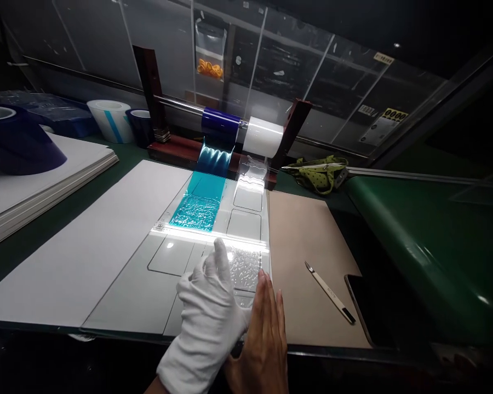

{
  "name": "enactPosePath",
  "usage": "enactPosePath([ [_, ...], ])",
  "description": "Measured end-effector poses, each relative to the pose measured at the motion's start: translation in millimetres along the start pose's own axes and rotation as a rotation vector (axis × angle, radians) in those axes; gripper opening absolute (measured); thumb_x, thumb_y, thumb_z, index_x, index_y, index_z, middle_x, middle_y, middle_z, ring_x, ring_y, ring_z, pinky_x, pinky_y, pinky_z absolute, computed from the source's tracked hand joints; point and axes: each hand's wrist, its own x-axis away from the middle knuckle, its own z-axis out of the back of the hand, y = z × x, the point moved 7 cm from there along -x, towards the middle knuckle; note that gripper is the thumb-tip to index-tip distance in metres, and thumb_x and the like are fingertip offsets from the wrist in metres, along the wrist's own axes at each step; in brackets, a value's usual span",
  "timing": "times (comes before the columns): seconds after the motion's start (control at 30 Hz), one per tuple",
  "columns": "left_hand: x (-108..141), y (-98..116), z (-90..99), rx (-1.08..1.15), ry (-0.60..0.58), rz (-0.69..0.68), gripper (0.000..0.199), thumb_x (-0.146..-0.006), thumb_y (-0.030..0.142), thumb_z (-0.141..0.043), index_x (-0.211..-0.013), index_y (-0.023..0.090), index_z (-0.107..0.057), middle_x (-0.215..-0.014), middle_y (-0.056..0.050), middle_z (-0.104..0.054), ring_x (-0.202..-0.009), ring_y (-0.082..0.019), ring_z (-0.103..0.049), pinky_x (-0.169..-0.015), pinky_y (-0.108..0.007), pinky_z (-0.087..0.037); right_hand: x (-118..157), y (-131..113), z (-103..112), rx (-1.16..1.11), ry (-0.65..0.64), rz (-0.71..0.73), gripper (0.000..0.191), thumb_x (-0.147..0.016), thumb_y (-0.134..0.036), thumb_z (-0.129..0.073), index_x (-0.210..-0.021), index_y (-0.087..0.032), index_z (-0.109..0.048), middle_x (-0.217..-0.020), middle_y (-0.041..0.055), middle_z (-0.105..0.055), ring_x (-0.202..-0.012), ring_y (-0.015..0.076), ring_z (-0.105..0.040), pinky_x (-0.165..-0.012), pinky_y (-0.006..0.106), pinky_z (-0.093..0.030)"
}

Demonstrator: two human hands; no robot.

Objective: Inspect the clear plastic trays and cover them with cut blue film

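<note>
My left hand (209, 317), in a white glove, rests low over a glass-like sheet (123, 295) marked with dark rounded outlines. Its index finger is stretched out; the others are partly bent. My right hand (263, 334) is bare, edge-on, with fingers extended close together, and meets the gloved thumb. The fingertips lie by a strip of clear film (246, 265), wrinkled with bubbles, that runs down from a white roll (263, 137). Beside it a teal film strip (199, 202) comes off a blue roll (221, 125), its lower end bubbled on the sheet. My palms are hidden.
A dark red wooden stand (181, 151) carries both rolls on a metal rod. To the right lie brown board (304, 235), a craft knife (330, 293), a phone (367, 312) and a green pouch (318, 174). Stacked white sheets (36, 186) and a large blue roll (20, 142) stand left.
</note>
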Motion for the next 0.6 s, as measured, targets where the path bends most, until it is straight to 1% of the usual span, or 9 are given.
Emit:
enactPosePath([
  [0.03,-2,1,-1.9,0.001,-0.008,0.001,0.099,-0.084,0.06,-0.038,-0.148,0.002,0.008,-0.137,-0.031,-0.042,-0.121,-0.047,-0.045,-0.091,-0.057,-0.037,-2,2,-2,-0.003,0.002,0.008,0.104,-0.071,-0.024,-0.056,-0.151,0.001,0.006,-0.156,0.0262,-0.017,-0.143,0.0427,-0.02,-0.108,0.069,-0.029],
  [0.1,-4,3,-3.8,0.015,0.001,-0.013,0.108,-0.08,0.063,-0.043,-0.146,0.004,0.019,-0.142,-0.032,-0.036,-0.125,-0.048,-0.042,-0.094,-0.06,-0.036,-7,10,-5,-0.025,-0.008,0.058,0.104,-0.071,-0.023,-0.056,-0.15,0.002,0.007,-0.156,0.0276,-0.016,-0.143,0.0434,-0.02,-0.107,0.069,-0.03],
  [0.17,-5,0,-1.0,0.036,0.055,-0.034,0.128,-0.069,0.071,-0.055,-0.143,0.007,0.027,-0.146,-0.032,-0.029,-0.129,-0.048,-0.036,-0.098,-0.061,-0.033,-18,22,-6,-0.055,-0.042,0.156,0.105,-0.073,-0.024,-0.057,-0.15,0.001,0.008,-0.155,0.0288,-0.02,-0.142,0.043,-0.023,-0.108,0.07,-0.028],
  [0.23,-5,-11,4.2,0.043,0.107,-0.031,0.14,-0.058,0.076,-0.063,-0.144,0.012,0.026,-0.149,-0.031,-0.023,-0.13,-0.049,-0.035,-0.099,-0.064,-0.033,-35,41,-5,-0.075,-0.089,0.24,0.105,-0.075,-0.026,-0.06,-0.151,-0.002,0.008,-0.153,0.0277,-0.025,-0.142,0.0408,-0.025,-0.11,0.069,-0.024],
  [0.27,-6,-21,7.0,0.046,0.123,-0.007,0.141,-0.055,0.078,-0.064,-0.146,0.014,0.023,-0.149,-0.03,-0.022,-0.128,-0.051,-0.036,-0.096,-0.067,-0.035,-46,53,-4,-0.079,-0.111,0.259,0.104,-0.077,-0.028,-0.061,-0.151,-0.004,0.008,-0.153,0.0263,-0.027,-0.142,0.0393,-0.026,-0.111,0.068,-0.022],
  [0.33,-9,-48,12.0,0.068,0.137,0.091,0.135,-0.056,0.081,-0.061,-0.149,0.018,0.014,-0.146,-0.029,-0.025,-0.122,-0.052,-0.041,-0.09,-0.069,-0.039,-71,78,-2,-0.077,-0.152,0.267,0.104,-0.08,-0.031,-0.064,-0.152,-0.009,0.009,-0.153,0.0234,-0.029,-0.143,0.0365,-0.026,-0.113,0.066,-0.019],
  [0.43,-11,-94,15.9,0.122,0.142,0.249,0.126,-0.06,0.084,-0.054,-0.151,0.019,0.003,-0.139,-0.025,-0.032,-0.118,-0.048,-0.045,-0.086,-0.065,-0.046,-108,106,-4,-0.058,-0.198,0.298,0.106,-0.082,-0.036,-0.065,-0.152,-0.013,0.01,-0.154,0.022,-0.028,-0.144,0.0349,-0.024,-0.115,0.063,-0.016],
  [0.53,-10,-129,12.0,0.117,0.137,0.324,0.12,-0.062,0.084,-0.049,-0.152,0.017,-0.006,-0.131,-0.02,-0.036,-0.117,-0.043,-0.046,-0.084,-0.055,-0.052,-137,118,-16,-0.034,-0.243,0.356,0.106,-0.081,-0.039,-0.066,-0.152,-0.015,0.009,-0.155,0.0221,-0.026,-0.144,0.0353,-0.024,-0.115,0.063,-0.013],
  [0.6,-8,-149,4.7,0.09,0.133,0.376,0.118,-0.062,0.084,-0.048,-0.151,0.016,-0.011,-0.122,-0.017,-0.038,-0.11,-0.041,-0.047,-0.082,-0.054,-0.053,-150,121,-25,-0.036,-0.272,0.384,0.105,-0.081,-0.04,-0.066,-0.152,-0.016,0.008,-0.155,0.0221,-0.026,-0.144,0.0346,-0.023,-0.116,0.062,-0.013],
])
